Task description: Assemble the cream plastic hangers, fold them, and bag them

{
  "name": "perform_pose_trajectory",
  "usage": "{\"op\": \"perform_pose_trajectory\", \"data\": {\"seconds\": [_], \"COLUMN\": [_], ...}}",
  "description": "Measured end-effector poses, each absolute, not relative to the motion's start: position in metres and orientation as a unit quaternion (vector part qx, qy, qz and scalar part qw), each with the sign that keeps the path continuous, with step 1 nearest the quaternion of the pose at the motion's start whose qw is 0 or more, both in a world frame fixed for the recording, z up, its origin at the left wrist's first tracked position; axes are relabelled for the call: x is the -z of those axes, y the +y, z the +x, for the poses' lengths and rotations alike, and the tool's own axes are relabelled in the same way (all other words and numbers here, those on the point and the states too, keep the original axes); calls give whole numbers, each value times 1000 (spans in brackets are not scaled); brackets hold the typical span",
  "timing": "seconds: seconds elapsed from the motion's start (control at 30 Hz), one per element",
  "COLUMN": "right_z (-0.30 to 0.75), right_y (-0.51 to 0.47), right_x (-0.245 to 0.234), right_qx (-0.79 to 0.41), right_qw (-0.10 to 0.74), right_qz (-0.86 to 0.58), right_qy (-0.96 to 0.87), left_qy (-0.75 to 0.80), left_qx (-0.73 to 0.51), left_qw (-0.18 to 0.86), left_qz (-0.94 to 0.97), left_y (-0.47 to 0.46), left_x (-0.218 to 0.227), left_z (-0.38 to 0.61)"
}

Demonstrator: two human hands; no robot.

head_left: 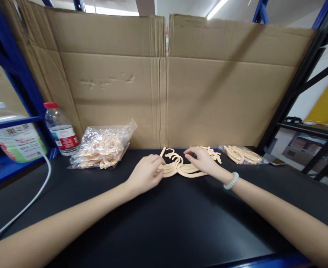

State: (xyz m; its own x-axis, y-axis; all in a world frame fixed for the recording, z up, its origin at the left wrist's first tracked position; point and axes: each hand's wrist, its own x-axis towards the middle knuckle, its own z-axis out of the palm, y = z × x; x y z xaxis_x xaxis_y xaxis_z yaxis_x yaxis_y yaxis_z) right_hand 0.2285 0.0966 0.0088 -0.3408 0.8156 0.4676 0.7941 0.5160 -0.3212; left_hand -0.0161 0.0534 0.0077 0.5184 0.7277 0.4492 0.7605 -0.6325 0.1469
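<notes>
Several peach-coloured plastic clothes hangers [192, 174] lie stacked on the black table in front of me, with their curved hooks [177, 158] pointing away. My left hand [147, 173] is at their left ends, its fingers curled round them; the exact grip is partly hidden. Over the right arms of the stack is my right hand [202, 160], fingers bent and thumb apart, with nothing visible in it. A pale bead bracelet [231, 181] circles the right wrist. Beyond that hand lies a small pile of short peach pieces [214, 154].
A clear bag of peach pieces [101, 147] sits back left, beside a red-capped bottle [60, 130] and a larger jug [16, 134]. Another bag [243, 154] lies back right near a phone-like flat object [274, 160]. Cardboard [111, 85] walls the back. A white cable [38, 191] crosses the left.
</notes>
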Motion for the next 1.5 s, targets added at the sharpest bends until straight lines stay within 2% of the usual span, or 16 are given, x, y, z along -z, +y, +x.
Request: {"op": "perform_pose_trajectory", "data": {"seconds": [0.17,0.33,0.5,0.73,1.07,1.2,1.33,1.5], "right_z": [194,159,144,147,195,212,218,219], "right_y": [149,181,195,212,183,140,86,51], "right_x": [-37,-42,-31,-20,-58,-65,-46,-18], "right_qx": [-40,-92,-168,-319,-510,-577,-618,-659], "right_qw": [203,118,94,175,363,381,387,389], "right_qz": [-575,-657,-682,-690,-573,-511,-472,-411], "right_qy": [-791,-739,-705,-626,-529,-511,-496,-496], "left_qy": [-563,-643,-662,-663,-611,-580,-537,-453], "left_qx": [174,85,50,64,104,158,254,339], "left_qw": [-19,-81,-163,-219,-149,-134,-146,-247], "left_qz": [-808,-757,-730,-713,-770,-788,-791,-787], "left_y": [115,158,170,177,178,164,133,78], "left_x": [-35,-38,-34,-31,-30,-39,-51,-46], "left_z": [-1,17,21,13,-1,-9,-14,-8]}}
